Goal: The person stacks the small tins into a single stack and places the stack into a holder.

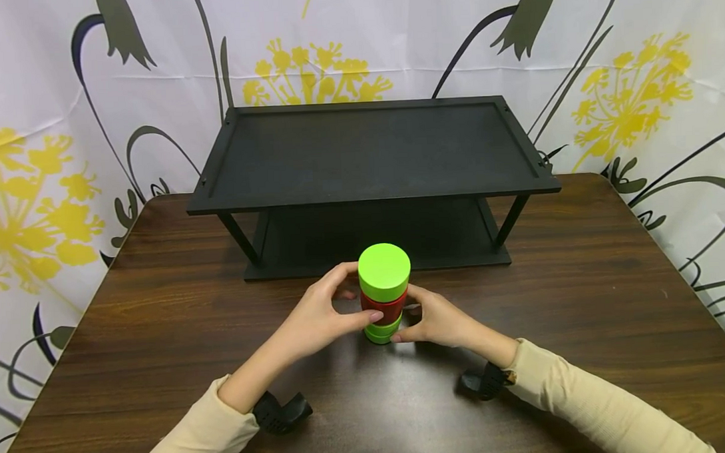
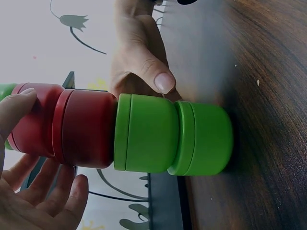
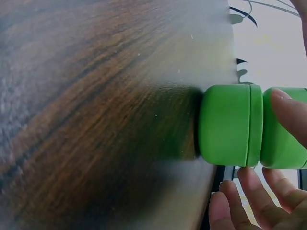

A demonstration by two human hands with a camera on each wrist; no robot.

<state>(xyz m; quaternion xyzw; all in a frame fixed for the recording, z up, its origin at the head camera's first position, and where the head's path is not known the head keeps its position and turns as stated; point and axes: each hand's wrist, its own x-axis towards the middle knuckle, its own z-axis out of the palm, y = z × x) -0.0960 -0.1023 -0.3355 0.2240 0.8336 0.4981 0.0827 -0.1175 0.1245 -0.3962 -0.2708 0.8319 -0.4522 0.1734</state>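
Several small round lidded jars stand stacked upright on the table, in front of a black rack. At the top is a green jar (image 1: 385, 272); below it come an upper red jar (image 2: 41, 120) and a lower red jar (image 2: 88, 129). A second green jar (image 2: 148, 134) sits under these, on the bottom green jar (image 3: 225, 124). My left hand (image 1: 318, 318) grips the upper red jar between thumb and fingers. Lower down, my right hand (image 1: 444, 320) curls round the second green jar, its thumb on the front and its fingers on the far side.
Just behind the stack stands the two-tier black rack (image 1: 372, 153), its upper shelf overhanging the lower shelf (image 1: 369, 233). The dark wooden table (image 1: 180, 313) extends to both sides. A flower-patterned cloth (image 1: 170, 33) hangs behind. Each wrist wears a black camera.
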